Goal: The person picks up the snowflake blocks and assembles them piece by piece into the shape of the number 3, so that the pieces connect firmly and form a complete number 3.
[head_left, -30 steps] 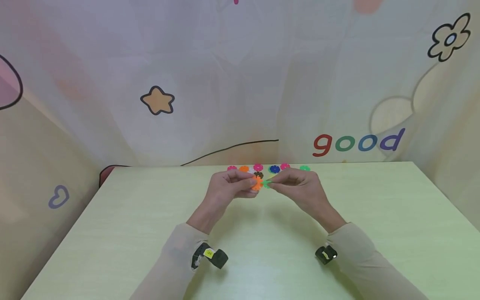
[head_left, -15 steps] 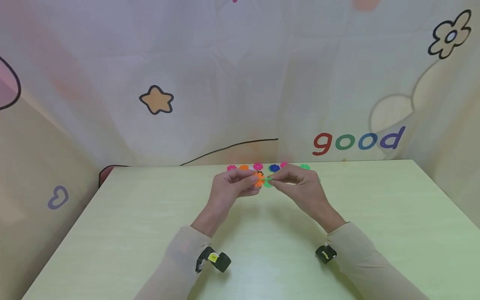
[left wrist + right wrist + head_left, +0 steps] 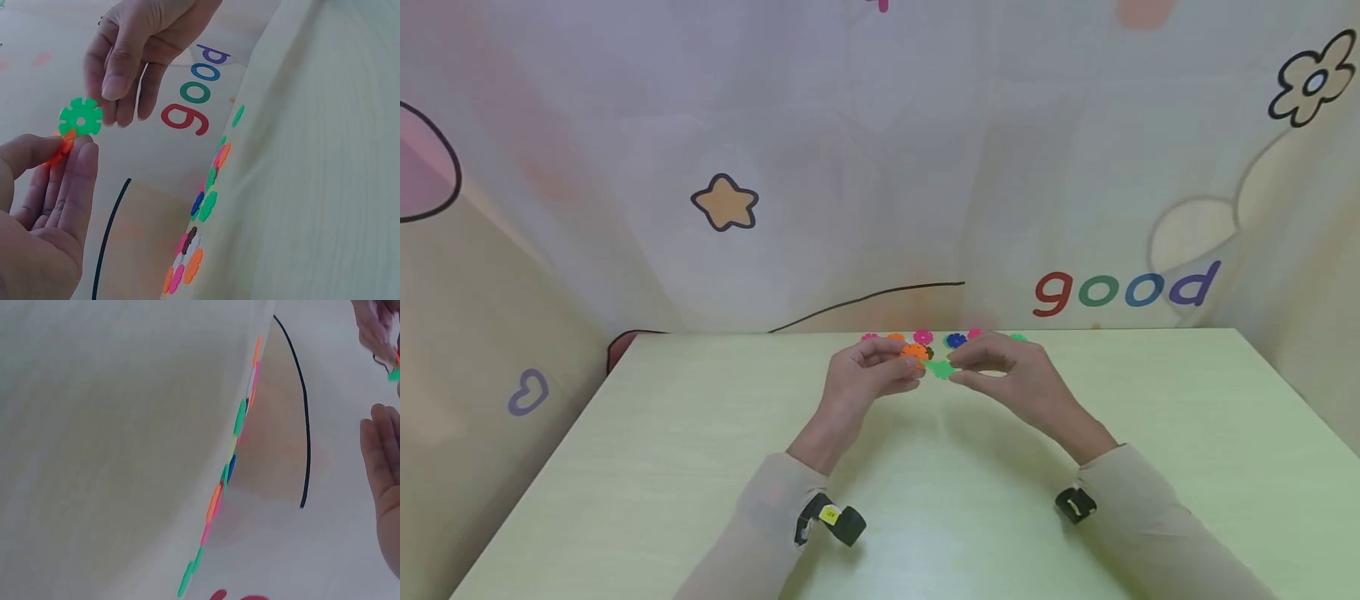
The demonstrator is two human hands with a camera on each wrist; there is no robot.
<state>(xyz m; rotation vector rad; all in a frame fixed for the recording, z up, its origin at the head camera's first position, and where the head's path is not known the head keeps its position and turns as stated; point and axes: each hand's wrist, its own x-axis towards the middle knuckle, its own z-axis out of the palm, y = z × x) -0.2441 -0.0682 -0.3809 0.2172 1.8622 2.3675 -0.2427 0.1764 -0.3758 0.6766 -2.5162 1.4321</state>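
Observation:
My left hand [image 3: 867,379] pinches an orange notched plastic disc [image 3: 61,151] between thumb and fingers, above the far part of the table. A green notched disc [image 3: 91,116] is joined to its edge and stands out from it, face toward the left wrist camera. Just to the right is my right hand [image 3: 1026,379], with fingers and thumb apart and no piece between them. In the right wrist view the right hand [image 3: 387,469] is separate from the green disc [image 3: 394,374]. Much of the orange disc is covered by the left fingers.
Several more notched discs, including a pink one [image 3: 922,337] and a blue one [image 3: 956,340], lie near the far edge of the pale table [image 3: 700,467]. Behind rises a printed cloth backdrop [image 3: 850,167]. Each wrist carries a small black camera.
My right fingers held the green disc against the orange one; now they have let go and moved slightly right. The left hand has turned the joined discs a little.

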